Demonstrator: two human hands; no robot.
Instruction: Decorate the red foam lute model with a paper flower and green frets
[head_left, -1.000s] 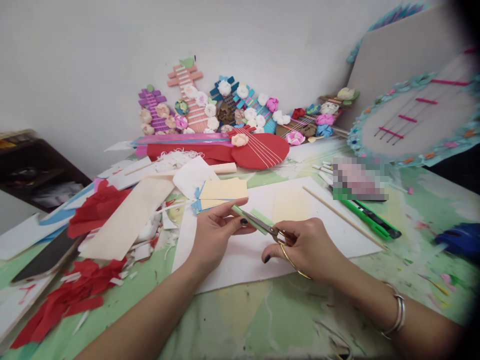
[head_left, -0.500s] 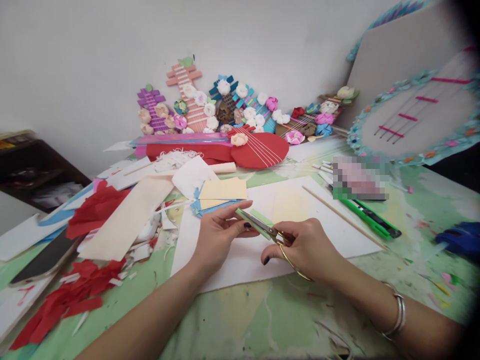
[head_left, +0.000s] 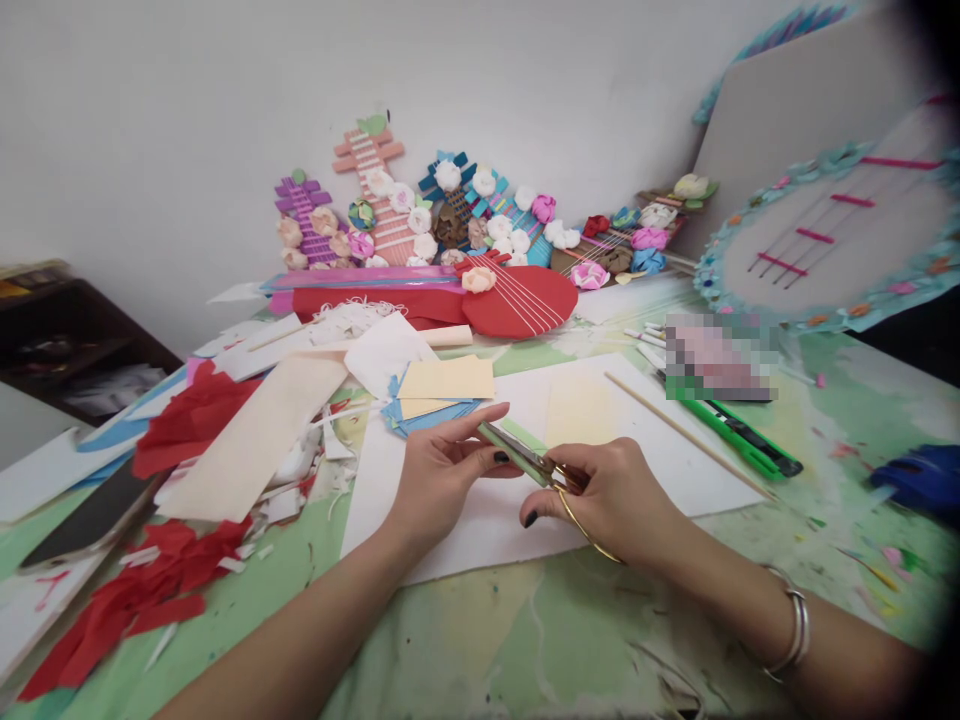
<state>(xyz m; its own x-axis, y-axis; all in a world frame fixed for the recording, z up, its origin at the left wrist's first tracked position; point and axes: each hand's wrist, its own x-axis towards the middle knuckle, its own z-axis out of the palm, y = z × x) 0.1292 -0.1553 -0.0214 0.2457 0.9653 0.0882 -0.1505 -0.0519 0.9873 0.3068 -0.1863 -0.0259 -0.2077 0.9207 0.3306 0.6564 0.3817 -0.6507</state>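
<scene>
By the right grip [head_left: 611,490], gold-handled metal scissors [head_left: 527,456] are grasped, their long axis slanted, blades pointed forward-left toward the left grip [head_left: 442,470], by which a thin pale-green paper strip [head_left: 529,434] is pinched alongside the blades.

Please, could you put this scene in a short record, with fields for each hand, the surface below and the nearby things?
Left hand: holds a pale green piece
Right hand: holds gold-handled scissors, blades along the green piece
Below hands: white sheet
Beyond left hand: yellow cards over blue pieces
Right side: thin stick, green cutter
Left side: red scraps
</scene>
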